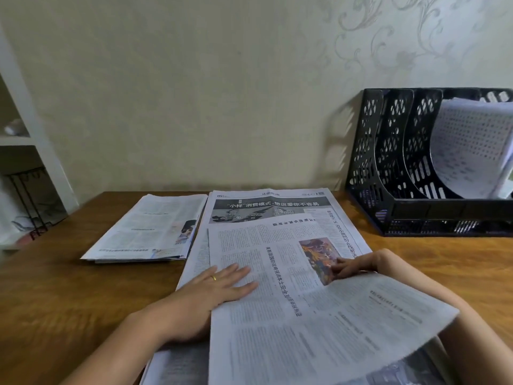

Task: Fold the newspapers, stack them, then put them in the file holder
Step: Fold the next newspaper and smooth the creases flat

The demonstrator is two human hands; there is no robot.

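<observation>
now both hands [222,284] press flat on the open newspaper [277,273].

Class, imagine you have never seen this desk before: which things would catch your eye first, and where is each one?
First, the two hands in the foreground: the left hand lies flat on an open newspaper, while the right hand lifts a page over it. Next, the black file holder at the back right against the wall, with curled paper in its right compartment. A folded stack lies left of the open newspaper.
</observation>
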